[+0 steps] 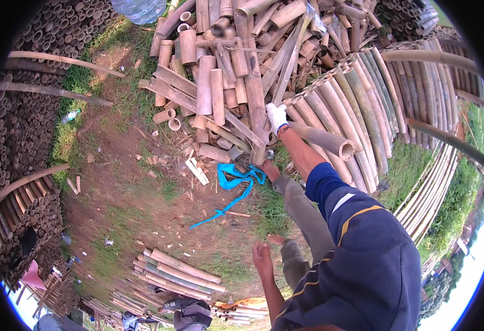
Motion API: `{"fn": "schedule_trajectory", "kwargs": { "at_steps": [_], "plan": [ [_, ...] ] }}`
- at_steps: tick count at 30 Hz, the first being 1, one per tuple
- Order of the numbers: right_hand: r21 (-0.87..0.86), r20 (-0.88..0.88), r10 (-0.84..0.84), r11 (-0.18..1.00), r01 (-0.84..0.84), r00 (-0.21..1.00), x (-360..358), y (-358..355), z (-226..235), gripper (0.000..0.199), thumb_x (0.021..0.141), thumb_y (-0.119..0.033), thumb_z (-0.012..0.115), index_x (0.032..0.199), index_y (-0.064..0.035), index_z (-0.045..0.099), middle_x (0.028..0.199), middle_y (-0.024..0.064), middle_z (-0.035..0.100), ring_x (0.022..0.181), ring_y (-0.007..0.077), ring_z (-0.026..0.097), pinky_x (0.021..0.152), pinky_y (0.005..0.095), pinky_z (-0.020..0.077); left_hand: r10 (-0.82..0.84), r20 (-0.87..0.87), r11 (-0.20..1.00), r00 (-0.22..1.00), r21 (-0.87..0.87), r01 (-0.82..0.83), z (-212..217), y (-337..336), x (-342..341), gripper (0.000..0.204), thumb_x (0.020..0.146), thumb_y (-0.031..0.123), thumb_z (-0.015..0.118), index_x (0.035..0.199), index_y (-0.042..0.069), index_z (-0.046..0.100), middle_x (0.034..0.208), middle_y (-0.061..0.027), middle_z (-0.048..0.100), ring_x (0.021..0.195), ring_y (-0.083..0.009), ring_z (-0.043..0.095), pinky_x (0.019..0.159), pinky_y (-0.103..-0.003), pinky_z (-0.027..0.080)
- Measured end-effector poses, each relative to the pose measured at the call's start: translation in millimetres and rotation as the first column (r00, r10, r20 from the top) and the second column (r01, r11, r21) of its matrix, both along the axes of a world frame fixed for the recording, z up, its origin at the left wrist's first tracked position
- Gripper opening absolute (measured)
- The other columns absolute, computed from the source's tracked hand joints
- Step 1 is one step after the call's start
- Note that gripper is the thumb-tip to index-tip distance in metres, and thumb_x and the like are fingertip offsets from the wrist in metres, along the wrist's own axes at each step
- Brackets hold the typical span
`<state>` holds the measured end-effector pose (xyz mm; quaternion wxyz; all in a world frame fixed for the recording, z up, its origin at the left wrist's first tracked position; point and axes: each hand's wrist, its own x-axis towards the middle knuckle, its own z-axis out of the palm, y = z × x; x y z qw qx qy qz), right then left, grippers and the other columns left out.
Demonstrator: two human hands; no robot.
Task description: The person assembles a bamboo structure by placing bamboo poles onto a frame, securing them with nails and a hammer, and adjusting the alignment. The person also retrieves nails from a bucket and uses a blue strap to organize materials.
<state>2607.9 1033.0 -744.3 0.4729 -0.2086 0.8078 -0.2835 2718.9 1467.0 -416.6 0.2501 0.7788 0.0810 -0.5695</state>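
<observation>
My right hand (pixel 277 117), in a white glove, reaches out to the bamboo heap and is closed at the lower end of a long split bamboo strip (pixel 293 63). Beside the glove stands a thick bamboo piece (pixel 257 110), its lower end by my bare foot (pixel 270 170). Under my right forearm lies a cut bamboo pole (pixel 322 139) with its hollow end showing. My left hand (pixel 262 258) is bare and hangs low near my other foot, fingers loosely curled and apart, with nothing visible in it. A blue plastic strip (pixel 235 181) lies crumpled on the ground near my foot.
Short bamboo offcuts (pixel 204 85) form a heap ahead. Long poles (pixel 358 102) are stacked at the right. Bamboo stacks (pixel 10 121) rise at the left, with poles (pixel 60 91) jutting out. Behind lie more poles (pixel 178 273) and a dark bag (pixel 189 313).
</observation>
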Motion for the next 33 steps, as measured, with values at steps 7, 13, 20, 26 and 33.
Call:
{"fn": "schedule_trajectory", "kwargs": {
  "at_steps": [7,13,20,26,33],
  "plan": [
    [-0.15,0.221,0.123,0.985,-0.091,0.967,-40.8,69.5,168.5,0.022,0.091,-0.014,0.06,0.108,-0.0061,0.05,0.087,0.0051,0.055,0.076,0.0139,0.054,0.062,0.0345,0.046,-0.079,0.125,0.951,0.989,-0.287,0.113,49.8,-61.4,37.6,0.052,0.104,0.03,0.063,0.143,-0.002,0.052,0.126,-0.0184,0.065,0.118,-0.0233,0.062,0.105,-0.036,0.048],
    [-0.201,0.231,0.151,0.974,-0.105,0.961,-49.5,169.4,286.6,0.021,0.093,-0.015,0.063,0.108,-0.0048,0.051,0.087,0.0029,0.053,0.079,0.0137,0.05,0.065,0.0342,0.0444,-0.179,0.093,0.865,0.979,-0.46,0.202,79.8,-81.5,65.2,0.053,0.103,0.029,0.064,0.143,-0.004,0.052,0.125,-0.0181,0.066,0.115,-0.0235,0.064,0.102,-0.037,0.05],
    [-0.276,0.593,0.129,0.96,0.05,0.795,-61.3,343.8,418.3,0.042,0.096,-0.007,0.056,0.137,-0.0038,0.045,0.101,0.011,0.066,0.087,0.0182,0.064,0.069,0.0288,0.0542,-0.436,0.131,0.695,0.89,-0.58,0.425,129.3,-106.9,79.1,0.06,0.105,0.043,0.059,0.143,-0.003,0.052,0.124,-0.0126,0.07,0.107,-0.0192,0.068,0.09,-0.032,0.052],
    [-0.343,0.699,0.223,0.938,0.045,0.68,-77.1,467.1,527.5,0.055,0.104,-0.011,0.049,0.157,-0.004,0.033,0.119,0.0216,0.069,0.105,0.0303,0.072,0.087,0.0411,0.0618,-0.568,-0.273,0.699,0.776,-0.657,0.281,184.8,-109.3,11.9,0.067,0.107,0.057,0.049,0.142,0.0,0.052,0.133,-0.0131,0.066,0.114,-0.0223,0.066,0.094,-0.036,0.051],
    [-0.378,0.428,0.283,0.919,-0.115,0.858,-81.4,576.0,587.9,0.067,0.105,-0.023,0.057,0.161,0.0018,0.029,0.141,0.0226,0.06,0.12,0.0281,0.065,0.104,0.0376,0.0511,-0.533,0.067,0.429,0.843,-0.838,0.338,234.1,-54.9,-56.9,0.05,0.108,0.048,0.056,0.125,0.001,0.058,0.113,-0.0055,0.064,0.1,-0.0157,0.058,0.099,-0.033,0.044]
  ]
}}
